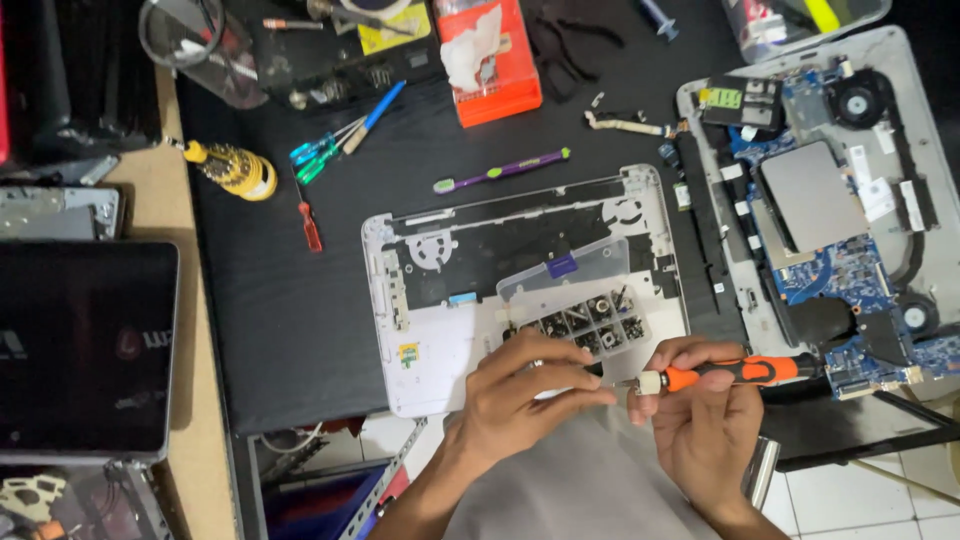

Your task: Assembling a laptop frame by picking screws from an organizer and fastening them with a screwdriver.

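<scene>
Head view: nearest me are my own hands, low at 6 o'clock over my grey lap. My right hand (705, 420) is wrapped shut round the orange-and-black screwdriver (735, 373), which lies roughly level, w/ its white collar and bit end pointing to 9 o'clock. My left hand (520, 395) meets it there: thumb and fingertips (592, 385) pinched together at the bit end. Whether there's a screw or a bit in that pinch I can't tell, too small and covered.

Just above my hands, at 12 o'clock from them, sits a clear parts box (580, 310) w/ its lid flipped up and small dark screws in its cells. It rests on the white laptop base (430, 340), which lies open-side up on the black mat (280, 330).

At 2 o'clock: another opened laptop (850, 200), blue board, two fans and a grey plate showing. At 11 o'clock: purple toothbrush (505, 170), small red driver (310, 228), blue/green drivers (340, 140), yellow bit holder (235, 170), orange tissue box (490, 60). At 9 o'clock: a closed dark laptop (85, 345).

My read: step in hand is prepping the driver tip, seating a bit or loading a screw from the box. Next move, I judge, needs the tip kept steady, left pinch let go w/o dropping the small part, then the driver swung to a screw hole.
</scene>
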